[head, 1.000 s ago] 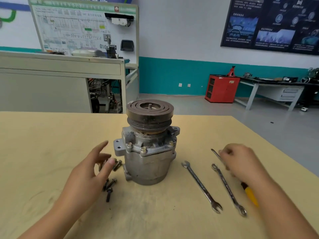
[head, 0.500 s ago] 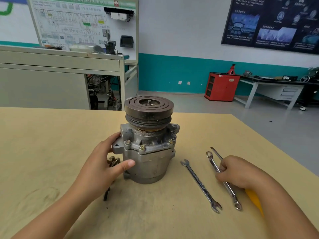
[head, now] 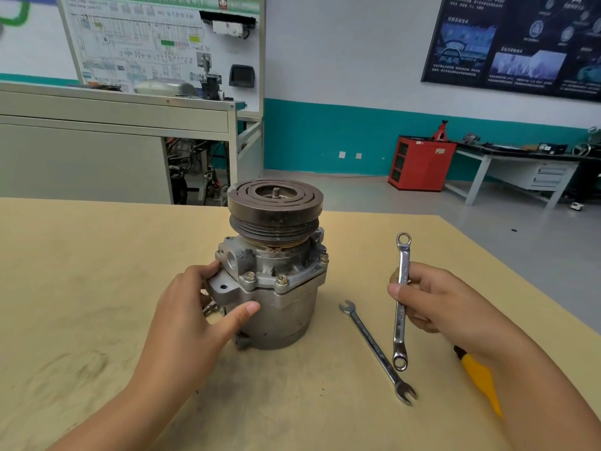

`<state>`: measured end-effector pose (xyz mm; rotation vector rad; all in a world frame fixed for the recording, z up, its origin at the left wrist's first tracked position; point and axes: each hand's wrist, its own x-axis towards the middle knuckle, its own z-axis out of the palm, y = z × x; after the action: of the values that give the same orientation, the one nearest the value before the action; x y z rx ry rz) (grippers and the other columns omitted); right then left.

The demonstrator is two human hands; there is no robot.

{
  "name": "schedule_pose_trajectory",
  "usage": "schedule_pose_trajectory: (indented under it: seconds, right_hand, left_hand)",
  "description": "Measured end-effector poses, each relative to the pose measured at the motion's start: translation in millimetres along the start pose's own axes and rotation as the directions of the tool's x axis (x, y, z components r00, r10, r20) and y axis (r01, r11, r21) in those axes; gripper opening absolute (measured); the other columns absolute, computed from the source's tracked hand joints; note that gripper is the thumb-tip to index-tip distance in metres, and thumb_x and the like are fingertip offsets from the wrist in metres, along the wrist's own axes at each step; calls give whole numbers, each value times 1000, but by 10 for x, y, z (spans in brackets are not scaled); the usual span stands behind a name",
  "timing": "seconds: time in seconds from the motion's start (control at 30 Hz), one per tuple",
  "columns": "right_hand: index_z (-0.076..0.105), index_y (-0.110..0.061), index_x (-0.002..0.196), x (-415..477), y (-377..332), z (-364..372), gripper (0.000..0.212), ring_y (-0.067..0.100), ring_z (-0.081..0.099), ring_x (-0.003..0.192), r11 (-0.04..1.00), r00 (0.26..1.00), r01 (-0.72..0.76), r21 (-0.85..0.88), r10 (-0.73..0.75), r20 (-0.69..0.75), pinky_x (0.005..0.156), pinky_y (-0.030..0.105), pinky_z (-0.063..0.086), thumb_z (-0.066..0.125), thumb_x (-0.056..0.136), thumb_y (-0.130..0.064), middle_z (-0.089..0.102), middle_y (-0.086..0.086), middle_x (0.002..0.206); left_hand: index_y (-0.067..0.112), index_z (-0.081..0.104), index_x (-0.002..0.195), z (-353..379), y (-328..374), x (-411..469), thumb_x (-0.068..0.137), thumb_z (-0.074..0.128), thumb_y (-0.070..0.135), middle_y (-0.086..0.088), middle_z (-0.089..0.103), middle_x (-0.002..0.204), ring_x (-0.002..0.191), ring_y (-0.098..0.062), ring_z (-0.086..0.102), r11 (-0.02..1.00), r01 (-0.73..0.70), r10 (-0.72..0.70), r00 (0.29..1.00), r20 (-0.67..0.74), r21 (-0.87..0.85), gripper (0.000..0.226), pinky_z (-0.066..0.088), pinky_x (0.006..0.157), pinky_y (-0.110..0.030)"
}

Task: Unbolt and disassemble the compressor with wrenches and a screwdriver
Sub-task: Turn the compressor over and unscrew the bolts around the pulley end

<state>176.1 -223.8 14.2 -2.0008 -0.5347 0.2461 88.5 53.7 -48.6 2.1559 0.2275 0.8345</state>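
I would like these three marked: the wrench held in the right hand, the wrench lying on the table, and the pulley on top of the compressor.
held wrench (head: 399, 320), head view, on its lower shank.
lying wrench (head: 375, 348), head view, mid-shank.
pulley (head: 274, 219), head view, on its front rim.

Training workshop: wiring-diagram board, red tool cabinet, workbench.

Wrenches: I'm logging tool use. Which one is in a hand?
The ring wrench, held mid-shaft by the right hand; the open-end wrench lies flat on the table, untouched.
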Motion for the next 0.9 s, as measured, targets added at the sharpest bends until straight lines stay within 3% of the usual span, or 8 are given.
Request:
schedule_pose_trajectory:
  seconds: [0.3,0.37,0.47,0.6,0.67,0.73,0.8,0.9]
  right_hand:
    - [53,-10,76,20,-37,149,25,7,36,41,979,971,171,113,-148,-186,41,14,31,44,98,-19,53,-2,59]
    - [58,-17,93,39,-54,175,9,6,37,38,962,961,200,188,-155,-230,38,15,29,50,94,-19,55,2,54]
    - [47,-45,118,82,-5,226,42,7,36,34,917,981,123,380,-55,-185,34,16,28,58,88,-18,52,5,50]
    - [63,-13,89,120,-28,331,16,7,37,33,609,988,85,789,52,-147,32,13,29,56,78,-21,51,7,53]
    - [65,-9,79,128,-5,355,15,10,49,43,382,996,61,922,38,-82,33,15,32,63,69,-20,58,5,59]
    - [70,-7,75,127,1,365,31,14,57,52,284,996,87,955,-18,-86,35,18,36,75,45,-12,63,5,67]
    - [71,-9,71,119,-40,396,26,14,60,56,349,992,126,929,-35,-121,37,19,39,77,45,-15,65,4,68]
    - [63,-14,61,163,-134,427,26,13,50,43,468,986,147,872,-4,-164,36,17,35,55,80,-31,54,4,50]
  left_hand:
    - [29,50,110,-28,110,-151,68,46,65,20,54,95,82,-3,52,994,-60,64,997,-48,91,56,37,59,-15]
    - [33,47,106,-45,138,-173,67,47,65,24,53,92,79,1,52,994,-67,71,996,-53,86,51,36,57,-15]
    - [36,48,104,-61,168,-208,67,49,64,24,54,86,76,1,53,993,-84,89,994,-57,81,46,35,56,-16]
    - [38,48,105,-84,182,-262,68,52,62,25,56,84,81,2,55,992,-113,117,992,-57,63,44,36,57,-17]
    - [41,42,111,-88,170,-269,66,54,64,27,58,87,87,5,53,995,-99,100,994,-50,11,52,40,59,-20]
    - [47,32,120,-85,163,-255,61,54,69,26,57,91,91,6,53,998,-62,62,998,-21,-15,66,43,64,-21]
    - [47,27,129,-68,136,-240,58,54,73,22,55,96,94,6,53,999,-13,13,1000,3,-44,80,43,70,-19]
    - [37,25,142,-54,76,-217,60,58,80,22,51,105,100,0,51,999,30,-29,999,18,-46,98,40,77,-21]
